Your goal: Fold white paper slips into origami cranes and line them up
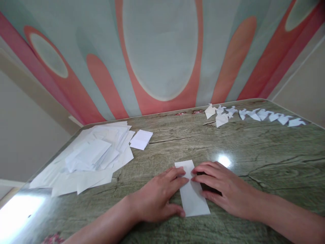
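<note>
A narrow white rectangle of paper point(194, 201), seemingly folded, lies flat on the table in front of me. My left hand point(162, 193) presses on its left side, fingertips on the upper part and thumb by the lower left corner. From the other side my right hand point(223, 186) touches the paper's right edge with spread fingertips, its thumb lower down. Neither hand is closed around anything. The fingertips of both hands nearly meet over the upper half of the paper.
A loose heap of white paper sheets point(122, 162) covers the table's left side, with a small folded white square point(141, 139) beside it. Several folded white paper figures point(274, 117) line the back right. Behind the wood-grain table point(172, 135) rises a patterned wall covering point(159, 51).
</note>
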The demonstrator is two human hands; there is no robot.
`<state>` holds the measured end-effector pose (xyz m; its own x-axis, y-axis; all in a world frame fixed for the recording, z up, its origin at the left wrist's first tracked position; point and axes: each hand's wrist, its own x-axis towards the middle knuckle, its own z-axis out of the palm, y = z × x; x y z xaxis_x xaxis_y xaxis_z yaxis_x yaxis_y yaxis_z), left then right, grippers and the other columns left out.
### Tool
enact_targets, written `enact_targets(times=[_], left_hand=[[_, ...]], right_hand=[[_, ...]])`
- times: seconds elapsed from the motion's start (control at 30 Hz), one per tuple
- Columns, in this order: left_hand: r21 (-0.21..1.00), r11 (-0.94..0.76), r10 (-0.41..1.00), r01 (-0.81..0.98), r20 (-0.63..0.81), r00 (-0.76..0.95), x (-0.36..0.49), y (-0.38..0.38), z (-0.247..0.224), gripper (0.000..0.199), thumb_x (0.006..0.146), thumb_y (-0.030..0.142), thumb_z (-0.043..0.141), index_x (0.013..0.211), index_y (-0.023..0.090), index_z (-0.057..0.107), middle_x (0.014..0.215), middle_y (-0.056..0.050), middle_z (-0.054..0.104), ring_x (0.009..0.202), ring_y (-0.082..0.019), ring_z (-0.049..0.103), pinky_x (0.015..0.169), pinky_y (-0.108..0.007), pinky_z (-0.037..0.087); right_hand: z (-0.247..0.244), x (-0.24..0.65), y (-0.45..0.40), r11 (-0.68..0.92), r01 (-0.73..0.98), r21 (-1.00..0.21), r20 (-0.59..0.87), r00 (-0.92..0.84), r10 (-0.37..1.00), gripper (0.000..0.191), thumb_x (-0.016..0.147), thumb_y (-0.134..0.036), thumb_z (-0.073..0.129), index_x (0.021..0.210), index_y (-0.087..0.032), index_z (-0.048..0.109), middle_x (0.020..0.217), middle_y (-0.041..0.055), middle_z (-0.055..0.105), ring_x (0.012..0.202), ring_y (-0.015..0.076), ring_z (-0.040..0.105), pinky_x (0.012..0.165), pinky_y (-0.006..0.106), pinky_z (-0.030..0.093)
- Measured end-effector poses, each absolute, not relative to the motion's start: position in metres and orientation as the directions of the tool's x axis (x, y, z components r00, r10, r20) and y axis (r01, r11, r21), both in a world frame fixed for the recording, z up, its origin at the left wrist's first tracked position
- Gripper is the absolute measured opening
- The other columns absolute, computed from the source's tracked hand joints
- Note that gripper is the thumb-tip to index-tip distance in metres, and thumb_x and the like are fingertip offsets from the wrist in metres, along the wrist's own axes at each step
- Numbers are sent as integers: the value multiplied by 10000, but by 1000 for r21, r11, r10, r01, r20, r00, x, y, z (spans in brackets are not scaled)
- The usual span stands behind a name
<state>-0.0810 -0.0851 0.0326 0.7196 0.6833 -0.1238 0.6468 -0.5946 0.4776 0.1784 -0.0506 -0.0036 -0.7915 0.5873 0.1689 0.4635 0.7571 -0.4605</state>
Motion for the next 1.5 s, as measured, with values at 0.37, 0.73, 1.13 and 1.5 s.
enact_targets(times=[0.37,0.73,1.13,1.5], left_hand=[[436,-601,692,669,-135,709,-75,-93,32,910,791,390,671,1511,178,156,1567,-160,188,1452,-320,132,1166,-591,85],[439,-612,728,658,-14,686,-75,-87,20,536,856,364,624,1338,178,484,1484,-127,406,1404,-267,319,1175,-517,206],[561,-577,771,594,133,623,-72,-88,9,287,850,288,651,1124,204,644,1311,-75,603,1292,-216,490,1157,-445,291],[582,-417,885,698,84,458,-65,-96,7,52,847,157,606,840,198,636,1271,-55,627,1259,-225,518,1147,-505,256]], right_hand=[[1,172,-81,764,560,-322,198,-749,633,739,743,-431,723,1381,-172,455,1373,142,508,1236,345,450,1037,566,379],[-1,166,-62,773,522,-361,282,-729,624,285,895,-287,582,1161,-189,605,1142,109,623,1085,289,539,911,512,467],[-15,171,-56,788,446,-425,405,-684,606,263,861,-46,542,970,-250,667,1132,-8,694,1165,219,544,992,438,411],[-19,172,-55,687,468,-556,356,-613,706,87,890,-196,612,811,-204,648,962,11,670,908,191,573,792,378,431]])
